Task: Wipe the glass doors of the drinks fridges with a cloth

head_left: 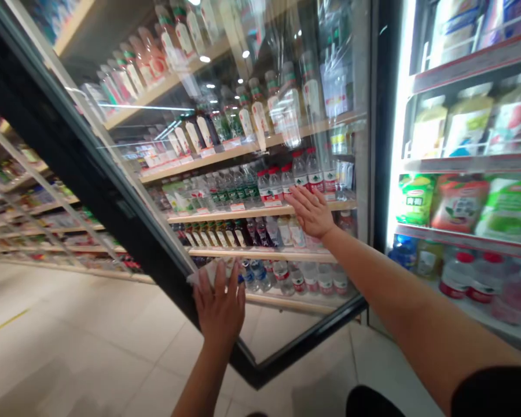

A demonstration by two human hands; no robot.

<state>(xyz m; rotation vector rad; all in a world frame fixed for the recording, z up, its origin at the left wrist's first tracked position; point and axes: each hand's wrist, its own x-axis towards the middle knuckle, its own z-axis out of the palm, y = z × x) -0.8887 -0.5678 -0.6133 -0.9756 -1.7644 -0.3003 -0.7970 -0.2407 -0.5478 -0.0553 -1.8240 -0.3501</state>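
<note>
Fingers of the left hand (219,311) are spread over a crumpled white cloth (201,275) on the black-framed glass fridge door (113,194); the right hand (311,212) is laid flat, fingers extended.

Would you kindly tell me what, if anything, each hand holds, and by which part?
The left hand pins a white cloth under its palm against the glass door; the right hand lies open, holding nothing.

A black-framed glass door (226,191) stands swung open, a white cloth (203,274) pressed flat against its lower pane.
</note>
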